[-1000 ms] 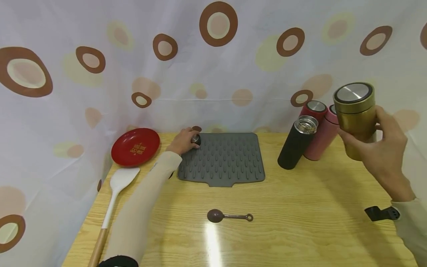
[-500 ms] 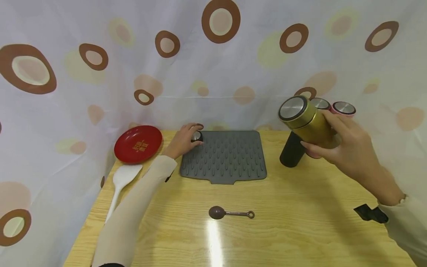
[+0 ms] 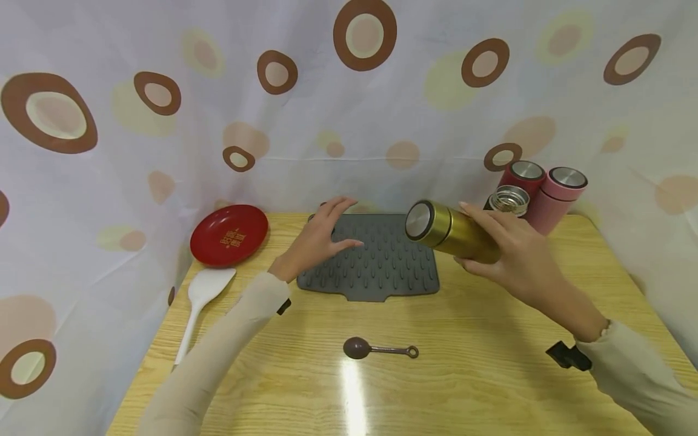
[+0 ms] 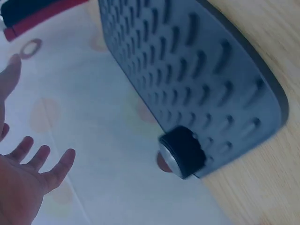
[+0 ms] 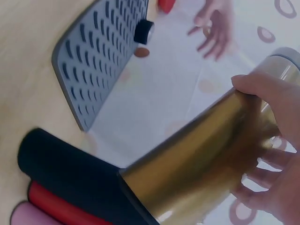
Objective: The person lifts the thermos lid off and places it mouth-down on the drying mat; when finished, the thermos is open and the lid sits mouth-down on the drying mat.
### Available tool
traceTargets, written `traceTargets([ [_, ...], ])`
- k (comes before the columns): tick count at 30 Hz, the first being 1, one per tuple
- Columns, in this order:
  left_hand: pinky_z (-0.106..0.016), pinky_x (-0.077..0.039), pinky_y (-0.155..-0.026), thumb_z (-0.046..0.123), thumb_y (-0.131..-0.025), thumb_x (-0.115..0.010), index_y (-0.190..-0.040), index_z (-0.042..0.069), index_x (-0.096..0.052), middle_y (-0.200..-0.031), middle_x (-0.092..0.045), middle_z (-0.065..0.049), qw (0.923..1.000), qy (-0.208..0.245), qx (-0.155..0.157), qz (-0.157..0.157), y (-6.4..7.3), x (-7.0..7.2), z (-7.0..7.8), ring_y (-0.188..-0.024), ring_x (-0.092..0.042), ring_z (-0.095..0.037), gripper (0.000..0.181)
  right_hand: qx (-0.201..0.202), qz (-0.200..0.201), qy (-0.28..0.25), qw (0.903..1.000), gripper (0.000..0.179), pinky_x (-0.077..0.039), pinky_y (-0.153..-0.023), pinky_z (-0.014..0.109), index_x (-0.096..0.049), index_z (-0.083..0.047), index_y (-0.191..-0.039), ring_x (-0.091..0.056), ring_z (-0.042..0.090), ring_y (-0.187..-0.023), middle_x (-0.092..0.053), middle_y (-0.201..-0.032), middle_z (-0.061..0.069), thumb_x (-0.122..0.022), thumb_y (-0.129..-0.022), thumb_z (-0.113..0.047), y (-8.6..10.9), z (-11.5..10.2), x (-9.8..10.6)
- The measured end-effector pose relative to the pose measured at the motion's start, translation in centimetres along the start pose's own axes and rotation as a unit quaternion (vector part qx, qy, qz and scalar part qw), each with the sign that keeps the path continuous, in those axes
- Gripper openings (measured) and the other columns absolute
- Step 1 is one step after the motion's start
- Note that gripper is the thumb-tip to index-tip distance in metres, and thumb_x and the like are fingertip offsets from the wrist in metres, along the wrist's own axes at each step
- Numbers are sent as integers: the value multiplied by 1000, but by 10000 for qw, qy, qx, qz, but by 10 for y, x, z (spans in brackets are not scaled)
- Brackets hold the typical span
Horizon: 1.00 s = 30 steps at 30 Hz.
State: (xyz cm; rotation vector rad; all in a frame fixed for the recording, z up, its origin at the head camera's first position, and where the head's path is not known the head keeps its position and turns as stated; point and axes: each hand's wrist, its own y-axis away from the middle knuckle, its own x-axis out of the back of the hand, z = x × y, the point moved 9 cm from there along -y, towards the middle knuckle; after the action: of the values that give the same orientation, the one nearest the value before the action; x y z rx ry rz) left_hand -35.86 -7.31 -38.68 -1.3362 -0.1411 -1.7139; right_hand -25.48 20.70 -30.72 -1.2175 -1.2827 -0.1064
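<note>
My right hand (image 3: 515, 254) grips a gold thermos bottle (image 3: 463, 235) in the air, tilted so its silver-topped lid points left toward the grey ridged mat (image 3: 376, 266). The left hand (image 3: 313, 242) is raised over the mat's left side, fingers spread and holding nothing. A black bottle cap (image 4: 185, 152) sits on the mat's back left corner, mostly hidden behind the left hand in the head view. Behind the right hand stands a black thermos bottle (image 3: 509, 200) with a bare metal neck, partly hidden.
A red lidded bottle (image 3: 520, 175) and a pink lidded bottle (image 3: 556, 197) stand at back right. On the left are a red plate (image 3: 204, 242) and a white turner (image 3: 202, 293). A brown spoon (image 3: 357, 348) lies in front. A patterned curtain (image 3: 305, 175) borders the table.
My right hand has carried the gold bottle leftward and lower, tipping it from upright. The left hand has let go of the black cap and moved slightly right, fingers opening.
</note>
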Motion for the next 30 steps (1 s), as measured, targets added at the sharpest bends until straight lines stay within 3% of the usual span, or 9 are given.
traceTargets([
  [2,-50,-41,-119,36,-87,-87,-160,9,-38,-163,-38,-14,9998,154,-156,40,1,0,15,-152,-38,-30,92,-177,-112,-82,9997,83,-51,-90,56,-57,-13,-149,-64,38,-114,-68,-128,16,-92,-79,-39,2,1,-7],
  [4,-48,-43,-118,34,-84,-90,-161,10,-36,-164,-36,-12,9985,360,-402,93,2,1,35,-152,-37,-28,96,-314,-199,-159,9992,86,-52,-89,55,-58,-12,-146,-64,35,-115,-68,-129,14,-96,-69,-18,5,1,-12],
  [8,-42,-44,-118,33,-80,-93,-160,8,-34,-165,-34,-14,9891,662,-1270,348,2,5,81,-152,-38,-28,103,-291,-308,-131,9990,86,-55,-84,55,-60,-12,-142,-65,34,-111,-68,-126,14,-99,-65,-17,9,-1,-21],
  [13,-36,-40,-121,39,-84,-89,-157,11,-38,-163,-34,-16,9739,274,-2192,524,6,7,122,-150,-42,-29,93,159,-384,146,9990,89,-55,-85,59,-62,-12,-144,-65,40,-107,-68,-124,17,-99,-64,-17,11,-10,-29],
  [18,-38,-36,-124,29,-93,-83,-151,17,-50,-160,-42,-15,9578,-590,-2772,479,20,1,138,-150,-42,-31,68,426,-417,285,9978,92,-56,-85,58,-60,-13,-147,-64,40,-108,-67,-124,18,-100,-64,-18,15,-19,-34],
  [24,-32,-41,-120,12,-98,-76,-149,20,-58,-159,-46,-10,9448,-1223,-2999,504,33,-4,144,-151,-41,-31,55,612,-420,277,9969,95,-57,-84,60,-60,-10,-147,-66,43,-106,-66,-124,20,-101,-62,-15,17,-29,-37],
  [26,-29,-43,-117,8,-97,-75,-148,20,-58,-158,-48,-8,9445,-1173,-3029,490,35,-3,146,-150,-42,-31,55,724,-386,301,9962,96,-58,-84,60,-60,-8,-146,-67,44,-106,-66,-125,21,-102,-60,-14,18,-31,-38],
  [28,-26,-45,-115,4,-95,-77,-147,19,-58,-155,-50,-8,9496,-869,-2974,472,36,-1,146,-148,-45,-29,57,816,-369,289,9956,97,-57,-86,60,-59,-8,-147,-67,44,-107,-66,-126,21,-102,-60,-14,19,-33,-40],
  [30,-26,-47,-113,6,-92,-81,-146,16,-57,-154,-52,-8,9574,-457,-2806,499,36,2,145,-144,-49,-27,60,882,-350,254,9952,91,-57,-88,60,-58,-9,-148,-66,44,-109,-65,-128,21,-100,-68,-21,20,-34,-41],
])
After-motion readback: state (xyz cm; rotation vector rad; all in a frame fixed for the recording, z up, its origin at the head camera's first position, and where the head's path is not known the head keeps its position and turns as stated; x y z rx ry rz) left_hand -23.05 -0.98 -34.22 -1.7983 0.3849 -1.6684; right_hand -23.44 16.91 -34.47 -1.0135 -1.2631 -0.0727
